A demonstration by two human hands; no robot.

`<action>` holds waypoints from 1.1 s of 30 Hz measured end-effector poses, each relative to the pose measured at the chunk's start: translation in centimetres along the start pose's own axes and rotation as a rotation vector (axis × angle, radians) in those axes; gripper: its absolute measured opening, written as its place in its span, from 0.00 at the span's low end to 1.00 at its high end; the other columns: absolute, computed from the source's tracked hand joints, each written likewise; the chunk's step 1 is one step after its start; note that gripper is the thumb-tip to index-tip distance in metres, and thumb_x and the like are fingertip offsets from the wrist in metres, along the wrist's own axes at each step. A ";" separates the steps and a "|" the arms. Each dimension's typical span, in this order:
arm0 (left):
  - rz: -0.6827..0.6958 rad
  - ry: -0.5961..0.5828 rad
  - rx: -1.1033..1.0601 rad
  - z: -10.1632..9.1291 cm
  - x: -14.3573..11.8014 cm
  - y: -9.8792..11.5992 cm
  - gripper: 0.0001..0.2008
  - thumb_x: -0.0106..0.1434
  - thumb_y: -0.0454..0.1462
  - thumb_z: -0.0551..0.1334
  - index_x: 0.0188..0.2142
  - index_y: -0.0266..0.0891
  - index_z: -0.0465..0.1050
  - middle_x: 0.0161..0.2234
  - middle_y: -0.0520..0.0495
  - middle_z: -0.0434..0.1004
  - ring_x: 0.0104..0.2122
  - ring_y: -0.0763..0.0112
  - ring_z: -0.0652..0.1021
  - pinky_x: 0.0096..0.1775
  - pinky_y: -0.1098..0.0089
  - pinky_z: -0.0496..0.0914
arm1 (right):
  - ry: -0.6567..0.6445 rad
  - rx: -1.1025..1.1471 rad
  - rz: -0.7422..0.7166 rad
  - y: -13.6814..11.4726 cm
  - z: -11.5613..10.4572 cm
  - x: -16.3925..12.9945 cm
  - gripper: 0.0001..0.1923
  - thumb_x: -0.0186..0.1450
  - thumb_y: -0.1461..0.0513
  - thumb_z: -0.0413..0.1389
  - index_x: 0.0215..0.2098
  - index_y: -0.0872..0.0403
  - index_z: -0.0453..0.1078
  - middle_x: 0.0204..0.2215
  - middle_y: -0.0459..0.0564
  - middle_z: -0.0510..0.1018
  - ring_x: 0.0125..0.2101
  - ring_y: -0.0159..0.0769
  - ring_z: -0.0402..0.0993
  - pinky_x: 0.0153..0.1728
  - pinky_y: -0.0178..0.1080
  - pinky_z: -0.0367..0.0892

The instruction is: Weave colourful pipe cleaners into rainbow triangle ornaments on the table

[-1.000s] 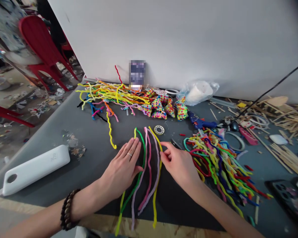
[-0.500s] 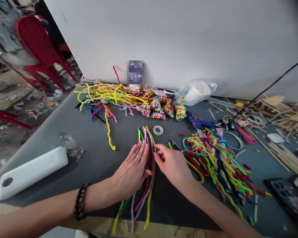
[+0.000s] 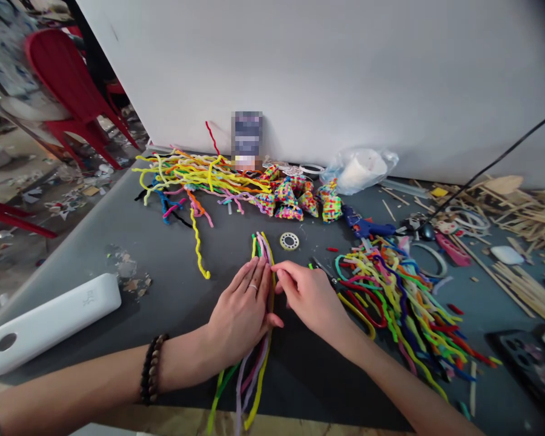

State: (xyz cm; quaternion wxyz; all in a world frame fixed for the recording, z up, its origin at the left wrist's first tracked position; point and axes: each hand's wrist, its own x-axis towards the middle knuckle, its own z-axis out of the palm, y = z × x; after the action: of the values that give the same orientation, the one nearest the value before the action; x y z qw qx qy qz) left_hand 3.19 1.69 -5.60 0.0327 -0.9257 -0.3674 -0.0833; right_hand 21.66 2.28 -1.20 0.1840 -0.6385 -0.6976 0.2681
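My left hand [image 3: 243, 306] lies flat, fingers stretched out, over a lengthwise row of fuzzy pipe cleaners. Green [image 3: 227, 381], lilac [image 3: 241, 387] and yellow pipe cleaners stick out beyond it at both ends. Along the right edge of the row runs the yellow pipe cleaner [image 3: 259, 387]. My right hand [image 3: 311, 297] has its fingers curled, with index finger and thumb closed at that yellow strand beside my left fingertips. The exact grip is partly hidden. Just beyond the hands lies a small white ring [image 3: 289, 241] with holes.
Behind lie a pile of mostly yellow pipe cleaners [image 3: 186, 172] and several colourful woven pieces [image 3: 288, 200]. A blue glue gun [image 3: 367, 225], mixed pipe cleaners [image 3: 399, 290], wooden sticks [image 3: 513, 281] and a phone [image 3: 527, 363] are right. A white oblong device [image 3: 57, 324] lies left.
The yellow pipe cleaner and its lilac neighbour have shifted left, closer against the others. My right hand has moved slightly left, up to my left fingertips. My left hand stays flat.
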 end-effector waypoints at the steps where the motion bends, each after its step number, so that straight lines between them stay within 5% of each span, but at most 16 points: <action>1: -0.008 -0.008 -0.003 -0.2 0.1 0.0 0.42 0.76 0.56 0.45 0.71 0.18 0.54 0.72 0.24 0.53 0.73 0.48 0.57 0.73 0.54 0.53 | 0.004 0.001 0.004 0.1 -0.2 0.2 0.17 0.75 0.59 0.47 0.44 0.49 0.79 0.28 0.46 0.85 0.28 0.37 0.83 0.31 0.35 0.67; 8: -0.024 -0.010 -0.006 -2.6 1.9 -0.5 0.39 0.76 0.53 0.49 0.71 0.21 0.55 0.73 0.27 0.52 0.73 0.48 0.55 0.72 0.51 0.53 | 0.209 -0.121 -0.010 -0.6 -2.5 1.9 0.13 0.74 0.56 0.52 0.45 0.48 0.79 0.29 0.47 0.86 0.28 0.39 0.83 0.31 0.36 0.66; 12: -0.083 0.004 0.018 -4.7 3.9 -2.3 0.31 0.76 0.48 0.55 0.68 0.26 0.64 0.70 0.29 0.63 0.69 0.48 0.65 0.68 0.50 0.61 | 0.253 -0.130 -0.076 -1.2 -3.4 4.2 0.10 0.72 0.57 0.55 0.43 0.47 0.79 0.31 0.45 0.86 0.30 0.37 0.82 0.32 0.36 0.67; 14: -0.131 0.015 0.039 -5.3 5.0 -3.5 0.22 0.75 0.44 0.57 0.59 0.30 0.74 0.59 0.30 0.77 0.60 0.48 0.78 0.61 0.51 0.69 | 0.274 -0.177 -0.123 -1.3 -3.5 6.0 0.08 0.71 0.59 0.57 0.43 0.47 0.80 0.34 0.44 0.86 0.33 0.38 0.83 0.34 0.36 0.68; 16: -0.165 0.053 0.081 -5.2 5.8 -4.4 0.16 0.76 0.41 0.56 0.43 0.32 0.79 0.39 0.34 0.86 0.42 0.52 0.85 0.46 0.56 0.75 | 0.291 -0.259 -0.170 -1.7 -3.6 8.0 0.08 0.69 0.61 0.59 0.43 0.47 0.81 0.37 0.45 0.87 0.37 0.40 0.83 0.35 0.38 0.68; 18: -0.120 0.105 0.107 -4.4 6.2 -4.8 0.17 0.76 0.38 0.54 0.35 0.35 0.78 0.25 0.41 0.82 0.30 0.56 0.84 0.35 0.61 0.72 | 0.295 -0.341 -0.221 -2.4 -3.4 10.2 0.09 0.68 0.62 0.59 0.42 0.47 0.82 0.42 0.46 0.86 0.40 0.42 0.82 0.35 0.39 0.68; 21: -0.035 0.106 0.087 -3.4 5.6 -3.9 0.15 0.73 0.38 0.58 0.30 0.37 0.77 0.19 0.46 0.78 0.22 0.60 0.81 0.28 0.64 0.67 | 0.248 -0.360 -0.262 -4.1 -2.7 13.3 0.10 0.69 0.62 0.58 0.41 0.47 0.83 0.39 0.46 0.86 0.40 0.43 0.82 0.34 0.40 0.67; 26: -0.009 0.081 0.025 -5.3 3.6 -1.1 0.24 0.73 0.48 0.60 0.24 0.38 0.73 0.17 0.47 0.75 0.19 0.63 0.78 0.27 0.65 0.64 | 0.175 -0.349 -0.317 -6.7 -0.3 17.9 0.09 0.68 0.64 0.60 0.43 0.51 0.82 0.41 0.51 0.85 0.41 0.44 0.80 0.36 0.42 0.69; 33: -0.004 0.003 0.147 -7.2 2.6 -0.8 0.17 0.71 0.40 0.64 0.25 0.37 0.73 0.18 0.46 0.73 0.20 0.62 0.77 0.27 0.64 0.63 | 0.205 -0.358 -0.503 -9.2 2.2 22.0 0.15 0.70 0.71 0.53 0.49 0.54 0.78 0.48 0.55 0.80 0.45 0.42 0.76 0.38 0.41 0.66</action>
State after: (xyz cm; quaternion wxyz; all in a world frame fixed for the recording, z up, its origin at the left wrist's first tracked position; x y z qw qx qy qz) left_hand 3.60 3.17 1.95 0.1010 -0.9200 -0.3743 -0.0576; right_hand 10.48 23.37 0.77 0.1984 -0.4920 -0.8474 0.0216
